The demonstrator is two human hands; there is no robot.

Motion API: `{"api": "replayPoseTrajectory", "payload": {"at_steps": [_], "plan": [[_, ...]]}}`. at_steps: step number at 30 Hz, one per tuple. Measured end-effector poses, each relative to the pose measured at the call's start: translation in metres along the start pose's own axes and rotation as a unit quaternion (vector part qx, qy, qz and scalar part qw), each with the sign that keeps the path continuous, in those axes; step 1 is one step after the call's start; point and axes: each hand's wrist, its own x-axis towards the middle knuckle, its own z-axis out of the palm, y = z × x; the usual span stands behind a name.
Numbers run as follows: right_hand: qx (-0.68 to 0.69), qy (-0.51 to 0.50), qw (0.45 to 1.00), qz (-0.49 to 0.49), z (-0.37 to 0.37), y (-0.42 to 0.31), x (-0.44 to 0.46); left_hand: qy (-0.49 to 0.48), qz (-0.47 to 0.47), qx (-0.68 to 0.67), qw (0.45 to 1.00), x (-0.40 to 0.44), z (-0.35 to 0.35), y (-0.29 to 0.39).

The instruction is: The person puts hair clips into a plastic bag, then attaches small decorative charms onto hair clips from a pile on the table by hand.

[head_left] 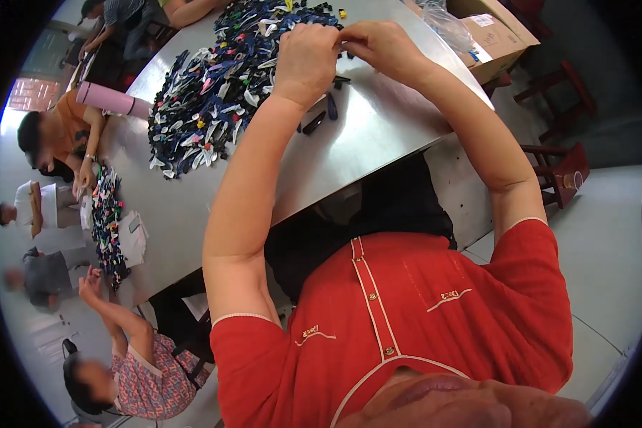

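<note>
My left hand (pixel 307 60) is closed, back of the hand up, at the right side of a large pile of small clips (pixel 207 100), mostly black, navy and white. My right hand (pixel 386 48) is closed in a pinch, its fingertips meeting those of my left hand. What lies between the fingers is small and mostly hidden; I cannot make it out. Just below the hands, a navy clip (pixel 332 107) and a black clip (pixel 313 123) lie apart from the pile on the metal table (pixel 378 135).
A pink cylindrical bottle (pixel 110 98) lies beyond the pile. Several people sit around the table at left, near a second strip of clips (pixel 108 221) and papers with a phone (pixel 134 225). A cardboard box (pixel 496 39) and red stools (pixel 567 175) stand at right.
</note>
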Motion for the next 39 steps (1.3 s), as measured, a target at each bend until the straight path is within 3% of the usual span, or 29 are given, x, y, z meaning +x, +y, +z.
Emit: {"api": "replayPoseTrajectory", "payload": {"at_steps": [6,8,9,11,14,16,18,20,22,24,26,28,31,32,34,35,38,39], "plan": [[0.002,0.065,0.998,-0.005,-0.003,0.009,-0.013,0.031,-0.022,-0.119,0.992,-0.031,-0.043,0.000],[0.026,0.112,0.992,0.043,-0.005,0.017,-0.019,-0.069,-0.071,-0.111,0.989,-0.053,-0.062,0.009],[0.065,0.107,0.989,0.075,-0.008,0.019,-0.021,-0.069,-0.070,-0.112,0.989,-0.064,-0.063,0.016],[0.071,0.106,0.987,0.094,-0.011,0.020,-0.019,-0.110,0.004,-0.064,0.992,-0.086,-0.057,0.023],[0.095,0.108,0.983,0.118,-0.021,0.016,-0.014,-0.183,0.008,-0.033,0.983,-0.094,-0.047,0.025],[0.110,0.114,0.979,0.126,-0.028,0.016,-0.013,-0.176,0.002,-0.004,0.984,-0.087,-0.040,0.019],[0.076,0.198,0.966,0.147,-0.039,0.026,-0.014,-0.177,-0.026,0.029,0.983,-0.076,-0.033,0.012],[0.031,0.277,0.956,0.091,-0.054,0.048,-0.018,-0.116,-0.007,0.010,0.993,-0.060,-0.026,0.006],[-0.011,0.300,0.946,0.125,-0.077,0.052,-0.026,-0.050,-0.059,-0.079,0.994,-0.045,-0.019,-0.003],[-0.031,0.316,0.937,0.146,-0.089,0.087,-0.038,-0.004,-0.027,-0.071,0.997,-0.034,-0.013,-0.006],[-0.059,0.258,0.952,0.157,-0.097,0.130,-0.048,-0.100,-0.054,-0.044,0.993,-0.029,-0.010,-0.006],[-0.081,0.244,0.952,0.168,-0.100,0.138,-0.049,-0.121,-0.071,-0.023,0.990,-0.020,-0.011,-0.001],[-0.223,0.227,0.927,0.197,-0.098,0.140,-0.045,-0.217,-0.123,-0.011,0.968,-0.010,-0.010,-0.001],[-0.222,0.227,0.928,0.197,-0.097,0.139,-0.044,-0.217,-0.124,-0.010,0.968,-0.009,-0.009,0.000],[-0.291,0.095,0.910,0.280,-0.095,0.134,-0.039,-0.193,-0.069,0.019,0.979,-0.011,-0.007,0.000],[-0.287,0.094,0.912,0.279,-0.091,0.130,-0.038,-0.196,-0.072,0.023,0.978,-0.014,-0.006,-0.002],[-0.276,0.125,0.932,0.200,-0.080,0.104,-0.034,-0.134,-0.047,0.031,0.989,-0.020,0.000,-0.012],[-0.183,0.116,0.966,0.144,-0.075,0.091,-0.030,-0.112,-0.046,0.019,0.992,-0.022,0.001,-0.017]]}}
